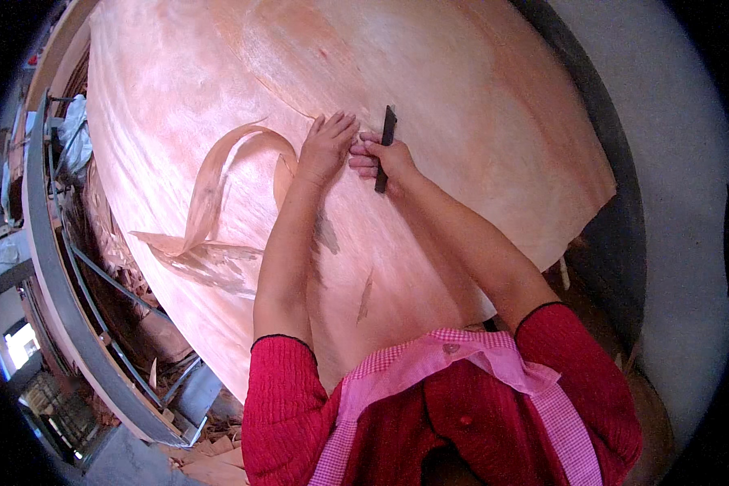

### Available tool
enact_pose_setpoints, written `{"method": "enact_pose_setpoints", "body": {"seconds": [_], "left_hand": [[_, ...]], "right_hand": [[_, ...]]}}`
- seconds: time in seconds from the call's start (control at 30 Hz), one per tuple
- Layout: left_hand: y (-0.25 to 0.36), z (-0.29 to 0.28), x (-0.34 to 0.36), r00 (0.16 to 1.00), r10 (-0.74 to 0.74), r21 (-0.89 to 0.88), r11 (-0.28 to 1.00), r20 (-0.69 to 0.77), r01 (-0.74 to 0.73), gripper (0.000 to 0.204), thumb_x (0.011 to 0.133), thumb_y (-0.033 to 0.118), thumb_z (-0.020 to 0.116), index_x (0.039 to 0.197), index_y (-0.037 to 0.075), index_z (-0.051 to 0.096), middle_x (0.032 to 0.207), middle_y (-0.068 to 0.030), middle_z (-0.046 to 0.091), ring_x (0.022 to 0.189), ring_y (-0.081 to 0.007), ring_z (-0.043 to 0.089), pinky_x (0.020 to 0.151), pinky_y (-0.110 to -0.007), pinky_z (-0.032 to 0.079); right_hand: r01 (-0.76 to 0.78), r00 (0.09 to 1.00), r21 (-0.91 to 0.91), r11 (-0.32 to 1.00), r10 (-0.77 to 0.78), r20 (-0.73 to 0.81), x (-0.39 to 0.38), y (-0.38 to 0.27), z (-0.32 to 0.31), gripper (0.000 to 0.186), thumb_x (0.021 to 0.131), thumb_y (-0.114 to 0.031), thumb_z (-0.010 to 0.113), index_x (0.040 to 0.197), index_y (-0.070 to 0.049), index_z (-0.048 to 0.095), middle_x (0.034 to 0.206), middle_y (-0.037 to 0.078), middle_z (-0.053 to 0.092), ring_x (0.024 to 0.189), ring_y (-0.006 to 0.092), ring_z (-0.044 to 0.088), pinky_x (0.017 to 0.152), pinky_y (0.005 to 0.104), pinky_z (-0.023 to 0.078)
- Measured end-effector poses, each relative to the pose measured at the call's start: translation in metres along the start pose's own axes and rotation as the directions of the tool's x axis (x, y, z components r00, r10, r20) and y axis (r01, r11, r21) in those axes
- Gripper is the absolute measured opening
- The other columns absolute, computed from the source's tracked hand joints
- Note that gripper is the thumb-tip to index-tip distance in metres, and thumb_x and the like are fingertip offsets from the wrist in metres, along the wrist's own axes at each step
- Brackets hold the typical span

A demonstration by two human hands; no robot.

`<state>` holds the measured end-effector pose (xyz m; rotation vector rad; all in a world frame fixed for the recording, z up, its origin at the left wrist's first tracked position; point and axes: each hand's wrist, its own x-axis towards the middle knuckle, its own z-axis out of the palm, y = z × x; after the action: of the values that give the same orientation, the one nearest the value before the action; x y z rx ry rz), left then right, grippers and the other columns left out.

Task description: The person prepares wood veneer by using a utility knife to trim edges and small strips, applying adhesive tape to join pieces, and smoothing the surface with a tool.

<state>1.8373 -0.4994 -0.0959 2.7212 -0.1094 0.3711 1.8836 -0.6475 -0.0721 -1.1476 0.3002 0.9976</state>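
A large sheet of pinkish wood veneer (478, 105) spreads out in front of me. Near its middle my left hand (330, 150) lies on the surface, fingers stretched forward and close together. Just to the right, my right hand (389, 162) grips a narrow, flat black tool (386, 150), its far end pointing up and away; whether it has a cutting edge I cannot tell. The fingertips of both hands almost meet. Beside my left wrist a curled brown strip of veneer (211, 174) stands up in an arch, and a torn flake (211, 259) lies below it.
A curved wooden edge with a metal frame (109, 344) runs along the left. Beyond the sheet's left edge lie veneer scraps (121, 251) and a pale plastic bag (74, 134). On the right, a dark curved band (603, 146) borders the grey floor (684, 202).
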Motion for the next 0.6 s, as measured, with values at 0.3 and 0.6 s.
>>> {"method": "enact_pose_setpoints", "body": {"seconds": [0.3, 0.6], "left_hand": [[-0.001, -0.006, 0.011, 0.992, -0.095, -0.084, 0.993, -0.081, 0.088, 0.041, 0.071, 0.016, 0.061, 0.111, 0.013, 0.056, 0.122, -0.0055, 0.049, 0.119, -0.0287, 0.038, 0.100, -0.046, 0.024], [-0.028, -0.027, 0.032, 0.997, -0.034, 0.100, 0.995, 0.063, 0.027, 0.045, 0.069, 0.021, 0.063, 0.114, 0.021, 0.055, 0.127, -0.0026, 0.044, 0.124, -0.0256, 0.032, 0.102, -0.051, 0.019]], "right_hand": [[0.058, 0.996, -0.056, 0.997, -0.061, -0.060, 0.004, 0.005, 0.001, 0.028, 0.088, -0.010, 0.044, 0.114, 0.000, 0.043, 0.090, 0.015, 0.061, 0.066, 0.0213, 0.063, 0.049, 0.0267, 0.050], [0.042, 0.999, 0.021, 0.999, -0.041, -0.026, 0.005, 0.004, -0.004, 0.029, 0.085, -0.007, 0.045, 0.113, 0.001, 0.043, 0.083, 0.016, 0.061, 0.060, 0.0215, 0.063, 0.045, 0.0278, 0.050]]}}
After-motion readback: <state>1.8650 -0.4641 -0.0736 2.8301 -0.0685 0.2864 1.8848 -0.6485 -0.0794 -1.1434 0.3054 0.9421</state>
